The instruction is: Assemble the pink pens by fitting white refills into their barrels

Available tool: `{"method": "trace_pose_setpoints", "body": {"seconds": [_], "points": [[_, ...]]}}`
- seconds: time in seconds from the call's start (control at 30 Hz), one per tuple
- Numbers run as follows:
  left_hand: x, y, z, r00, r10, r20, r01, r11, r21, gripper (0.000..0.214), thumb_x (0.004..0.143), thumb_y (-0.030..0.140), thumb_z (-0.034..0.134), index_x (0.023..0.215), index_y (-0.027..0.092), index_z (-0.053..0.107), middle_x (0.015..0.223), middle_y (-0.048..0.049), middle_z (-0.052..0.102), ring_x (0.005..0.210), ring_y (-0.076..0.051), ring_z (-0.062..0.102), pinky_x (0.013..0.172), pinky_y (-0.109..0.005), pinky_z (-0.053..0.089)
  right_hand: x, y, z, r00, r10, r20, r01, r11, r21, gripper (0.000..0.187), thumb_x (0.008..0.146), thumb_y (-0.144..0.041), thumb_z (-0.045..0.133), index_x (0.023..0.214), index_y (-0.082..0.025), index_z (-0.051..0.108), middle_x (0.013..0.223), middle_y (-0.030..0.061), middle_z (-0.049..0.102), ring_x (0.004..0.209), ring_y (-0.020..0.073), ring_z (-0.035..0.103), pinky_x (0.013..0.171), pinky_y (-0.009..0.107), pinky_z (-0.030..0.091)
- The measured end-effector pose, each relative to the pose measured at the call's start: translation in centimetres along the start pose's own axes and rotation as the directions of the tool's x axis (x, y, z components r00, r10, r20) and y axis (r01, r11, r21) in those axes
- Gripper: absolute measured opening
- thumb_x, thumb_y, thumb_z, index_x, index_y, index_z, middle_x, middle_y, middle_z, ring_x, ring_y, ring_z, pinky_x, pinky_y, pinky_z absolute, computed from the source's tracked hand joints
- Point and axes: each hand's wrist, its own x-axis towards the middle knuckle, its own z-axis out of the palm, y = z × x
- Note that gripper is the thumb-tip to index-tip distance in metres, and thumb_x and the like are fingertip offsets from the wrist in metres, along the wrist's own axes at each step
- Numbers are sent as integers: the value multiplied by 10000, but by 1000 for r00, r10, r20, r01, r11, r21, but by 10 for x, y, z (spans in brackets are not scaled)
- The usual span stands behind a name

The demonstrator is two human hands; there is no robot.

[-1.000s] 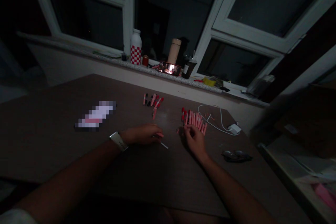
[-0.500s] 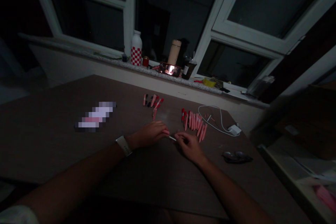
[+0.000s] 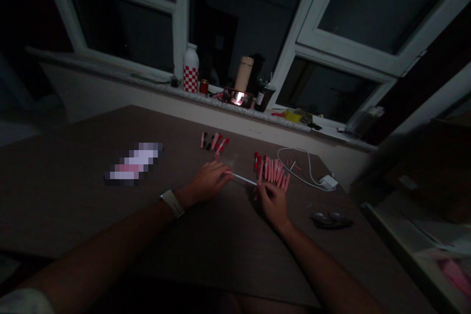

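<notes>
Pinching a thin white rod between them, the fingers of the left hand and the fingers of the right hand are clamped on its two ends, over the brown surface. Just beyond the right hand lies a heap of roughly fifteen pink-and-red tubes; a smaller group of about six tubes sits farther ahead. To the right are one white cable, its charger and one pair of glasses. On the windowsill stand four containers, contents unseen: a red-checked white bottle, a small red can, a tan flask and a dark tumbler.
</notes>
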Motion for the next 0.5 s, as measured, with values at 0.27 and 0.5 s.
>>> {"method": "trace_pose_setpoints", "body": {"seconds": [0.27, 0.5], "points": [[-1, -3, 2, 999, -31, 9, 31, 998, 55, 338, 1005, 418, 356, 955, 191, 601, 965, -47, 634, 932, -202, 553, 805, -333, 371, -2, -4, -1, 998, -68, 13, 68, 997, -20, 447, 934, -429, 490, 592, -177, 629, 515, 7, 594, 487, 131, 546, 516, 238, 386], [-1, -2, 3, 998, 2, 60, -4, 999, 32, 324, 1003, 410, 364, 953, 194, 600, 968, -45, 633, 959, -198, 558, 819, -330, 368, -2, -5, 0, 998, -59, 8, 59, 998, -14, 426, 934, -430, 491, 632, -176, 653, 510, 0, 588, 485, 132, 545, 515, 238, 390]]}}
